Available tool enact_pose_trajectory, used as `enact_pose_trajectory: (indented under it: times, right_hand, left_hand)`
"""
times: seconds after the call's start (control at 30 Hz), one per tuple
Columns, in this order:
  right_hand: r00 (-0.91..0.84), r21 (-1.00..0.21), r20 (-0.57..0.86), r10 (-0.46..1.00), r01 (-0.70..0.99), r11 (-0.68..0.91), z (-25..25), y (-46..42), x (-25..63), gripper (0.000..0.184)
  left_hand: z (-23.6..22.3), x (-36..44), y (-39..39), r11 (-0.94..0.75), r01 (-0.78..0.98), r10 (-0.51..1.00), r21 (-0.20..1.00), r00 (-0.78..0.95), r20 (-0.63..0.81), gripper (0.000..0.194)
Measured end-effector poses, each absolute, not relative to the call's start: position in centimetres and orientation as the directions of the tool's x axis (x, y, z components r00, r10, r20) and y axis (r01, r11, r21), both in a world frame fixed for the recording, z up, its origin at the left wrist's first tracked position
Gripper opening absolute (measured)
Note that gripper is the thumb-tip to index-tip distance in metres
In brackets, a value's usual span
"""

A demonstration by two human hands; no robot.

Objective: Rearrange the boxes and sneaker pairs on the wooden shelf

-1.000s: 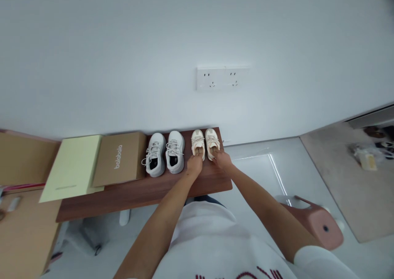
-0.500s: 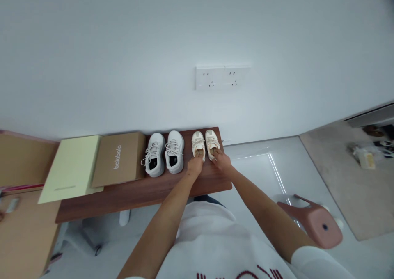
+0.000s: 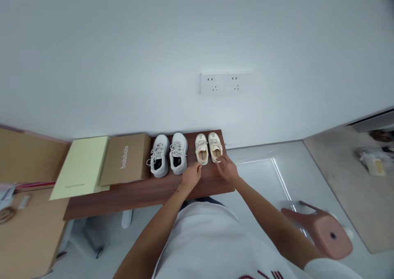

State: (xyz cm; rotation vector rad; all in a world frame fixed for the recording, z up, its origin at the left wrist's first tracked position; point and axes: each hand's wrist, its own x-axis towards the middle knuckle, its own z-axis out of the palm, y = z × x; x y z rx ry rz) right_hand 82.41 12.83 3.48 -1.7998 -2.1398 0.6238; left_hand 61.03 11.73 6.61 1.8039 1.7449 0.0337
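Fingers [image 3: 197, 169] of left hand [image 3: 191, 176] loose, holding nothing, just behind small shoes [image 3: 208, 148]. Right hand [image 3: 228, 169] spread too, fingertips at right heel. Shoes side by side on bench [image 3: 144, 193], toes to wall, likely for neatness.

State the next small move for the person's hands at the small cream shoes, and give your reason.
Probably draw both hands clear. The cream shoes stand side by side on the bench, level with the white sneakers. The left hand lies open just short of them; the right hand barely touches one heel.
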Motion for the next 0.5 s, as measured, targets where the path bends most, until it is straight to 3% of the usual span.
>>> enact_pose_trajectory:
  times: [0.2,0.37,0.5]
  right_hand:
    - [-0.167,-0.52,-0.143,0.976,0.851,0.07,1.9,7.9,81.6,0.027]
    - [-0.201,-0.512,-0.353,0.914,0.859,-0.009,0.7,4.6,81.1,0.027]
    - [-0.352,-0.49,-0.549,0.758,0.871,0.05,0.1,3.4,81.1,0.025]
  left_hand:
    - [5.2,56.5,5.8,0.227,0.908,0.852,0.353,-0.01,-0.523,0.024]
    - [4.3,52.8,2.1,0.361,0.872,0.823,0.331,-0.131,-0.553,0.027]
    - [4.0,50.7,-0.5,0.398,0.87,0.778,0.293,-0.151,-0.61,0.032]
